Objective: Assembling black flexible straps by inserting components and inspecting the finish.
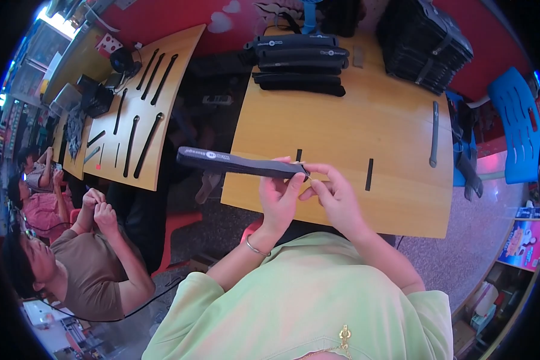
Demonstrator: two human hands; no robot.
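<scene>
A long grey and black strap (237,162), folded along its length and printed in white, is held above the near edge of the table. My left hand (278,197) is closed around its right end, thumb on the near side. From there the strap sticks out to the left, past the table's edge. At that same end my right hand (335,192) is closed in a pinch, thumb and index finger together. A small yellowish bit (309,178) shows between the fingertips; its kind is too small to tell.
On the wooden table (396,210) lie a short black strip (369,174), another black strip (299,155), a grey strap (434,135) and stacked straps (303,57). A black bundle (426,45) stands far right. At left, a seated person (96,264) works beside a second table (144,117) with several straps.
</scene>
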